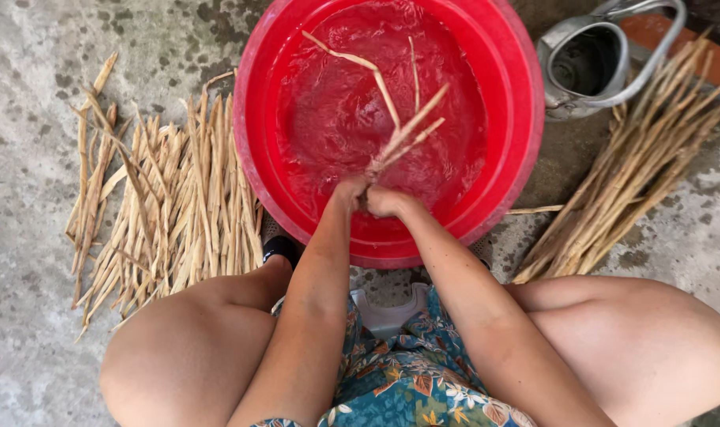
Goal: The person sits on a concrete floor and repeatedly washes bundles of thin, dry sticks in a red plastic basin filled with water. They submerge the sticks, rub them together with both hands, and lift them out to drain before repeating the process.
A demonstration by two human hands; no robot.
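Squatting over a red plastic basin, the person works w/ both hands close together at its near rim. Head view, the only one:

Left hand and right hand are touching or nearly so, both clamped on the near ends of a small bunch of pale dry stalks. Fingers are curled shut round the bunch; the exact grip can't be told, since the hands are seen from the back and wrists. The stalks fan out from the hands up and to the right, over the water; one longer stalk bends off toward the upper left. Cannot tell whether their far tips dip into the water or sit just above it.

The basin is round, filled w/ rippled water, and sits on a rough grey concrete floor.

Left of the basin, just beside its wall, lies a wide flat heap of split stalks, mostly lengthwise, some strays at its left edge. Right of the basin lies a tighter bundle of long stalks, slanting from lower left to upper right, apart from the basin. One lone stalk lies btwn that bundle and the basin.

At top right, near the basin rim, stands a grey metal kettle, lid opening seen from above, handle arched to the right.

Bare knees frame the bottom of the view; a blue floral garment shows btwn them.
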